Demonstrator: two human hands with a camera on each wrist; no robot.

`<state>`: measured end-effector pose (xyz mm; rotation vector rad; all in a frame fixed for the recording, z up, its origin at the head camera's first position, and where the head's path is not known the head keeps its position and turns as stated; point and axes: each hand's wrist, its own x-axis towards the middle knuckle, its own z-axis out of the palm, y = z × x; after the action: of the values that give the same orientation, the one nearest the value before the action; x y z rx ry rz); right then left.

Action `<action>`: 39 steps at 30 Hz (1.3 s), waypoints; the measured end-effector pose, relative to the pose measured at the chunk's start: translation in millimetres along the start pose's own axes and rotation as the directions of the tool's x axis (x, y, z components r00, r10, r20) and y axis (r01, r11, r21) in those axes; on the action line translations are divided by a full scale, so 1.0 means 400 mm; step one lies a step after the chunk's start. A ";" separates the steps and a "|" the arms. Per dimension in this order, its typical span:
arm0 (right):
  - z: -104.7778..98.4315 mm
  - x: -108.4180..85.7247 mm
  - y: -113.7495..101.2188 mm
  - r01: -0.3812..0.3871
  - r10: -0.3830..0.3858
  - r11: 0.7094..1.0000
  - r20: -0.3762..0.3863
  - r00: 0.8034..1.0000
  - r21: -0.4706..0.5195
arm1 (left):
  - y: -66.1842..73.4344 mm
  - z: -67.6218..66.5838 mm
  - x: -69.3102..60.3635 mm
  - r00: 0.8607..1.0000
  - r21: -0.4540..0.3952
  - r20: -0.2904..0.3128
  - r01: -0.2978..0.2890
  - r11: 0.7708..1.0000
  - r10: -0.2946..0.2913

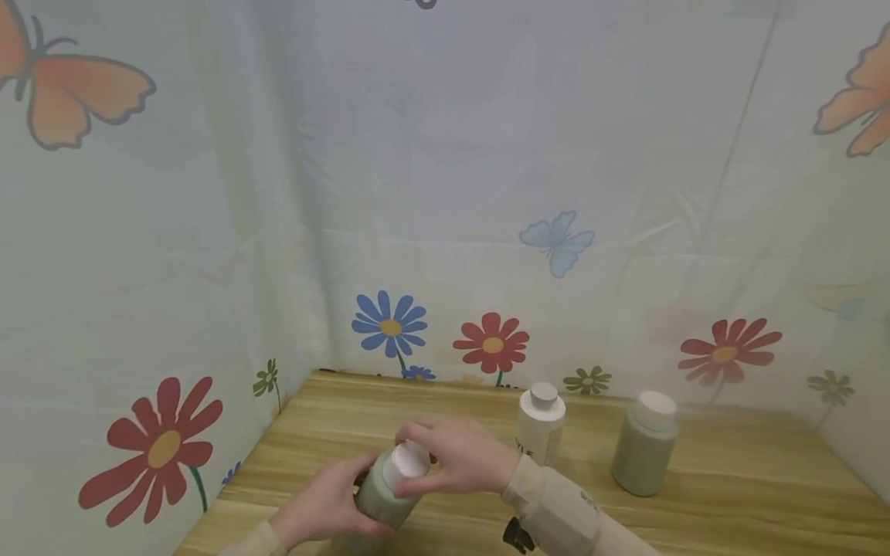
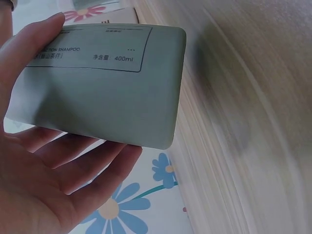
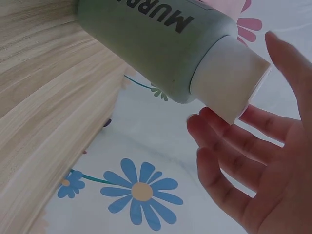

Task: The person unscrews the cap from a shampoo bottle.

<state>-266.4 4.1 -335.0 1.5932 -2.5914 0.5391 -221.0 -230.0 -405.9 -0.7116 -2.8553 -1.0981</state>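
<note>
A green shampoo bottle (image 1: 386,493) with a white cap (image 1: 410,460) is tilted above the wooden table. My left hand (image 1: 332,494) grips its body, thumb on one face and fingers on the opposite one, as the left wrist view shows. Around the cap is my right hand (image 1: 462,457). In the right wrist view its thumb (image 3: 290,61) stands off the cap and its bent fingers lie beside the cap's lower edge; whether they touch it I cannot tell. Part of the bottle's label shows in both wrist views.
A white bottle (image 1: 541,423) with a grey top stands behind my right forearm. Farther right is a second green bottle (image 1: 645,444) with a white cap. The wooden table (image 1: 737,479) ends at a flower-printed curtain (image 1: 445,193) at the back and sides.
</note>
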 end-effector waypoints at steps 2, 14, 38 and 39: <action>0.000 -0.003 0.000 0.004 -0.004 1.000 -0.008 1.000 -0.013 | 0.002 0.003 0.003 1.000 -0.010 0.010 0.007 1.000 -0.007; 0.004 0.000 -0.002 0.190 -0.188 0.980 0.036 0.981 -0.054 | -0.001 0.007 0.000 0.991 -0.032 0.045 0.125 0.992 -0.124; 0.011 0.000 0.020 0.067 -0.067 0.997 -0.005 0.998 0.037 | 0.016 -0.013 -0.017 0.996 0.047 -0.003 0.094 0.994 -0.094; 0.010 -0.001 0.020 0.075 -0.075 0.997 -0.007 0.997 0.024 | 0.016 -0.013 -0.017 0.996 0.047 -0.001 0.091 0.995 -0.091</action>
<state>-272.5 6.4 -340.9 1.6858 -2.5184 0.5713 -213.1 -231.8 -398.7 -0.5846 -2.9303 -1.0367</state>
